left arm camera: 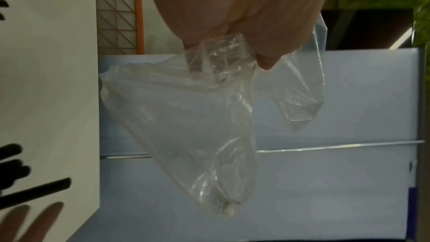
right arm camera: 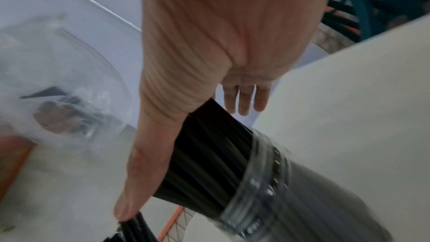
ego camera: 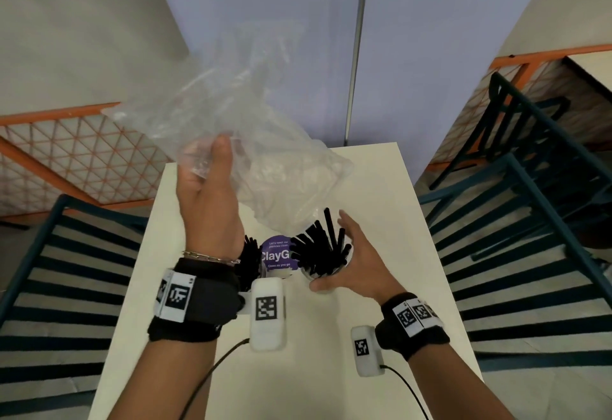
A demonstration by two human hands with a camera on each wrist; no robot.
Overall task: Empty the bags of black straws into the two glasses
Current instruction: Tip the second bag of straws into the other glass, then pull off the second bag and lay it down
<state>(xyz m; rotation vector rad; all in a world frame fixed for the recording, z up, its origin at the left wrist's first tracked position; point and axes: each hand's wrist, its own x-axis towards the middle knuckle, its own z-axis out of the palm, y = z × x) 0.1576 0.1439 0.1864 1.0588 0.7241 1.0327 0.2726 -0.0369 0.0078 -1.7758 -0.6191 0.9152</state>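
Two glasses point(ego camera: 323, 275) of matte black straws point(ego camera: 319, 249), crinkled clear bag point(ego camera: 265, 154) aloft.

The table point(ego camera: 364, 287) is seen from above by the head view, looking forward and down. The bag point(left arm camera: 186, 117) beyond the table's far edge is viewed closely from the left wrist. The glass point(right arm camera: 267, 181) on the table is viewed closely from the right wrist. Table and bag are shared by all three.

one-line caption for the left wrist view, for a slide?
Left hand grips an emptied clear plastic bag beside the white table.
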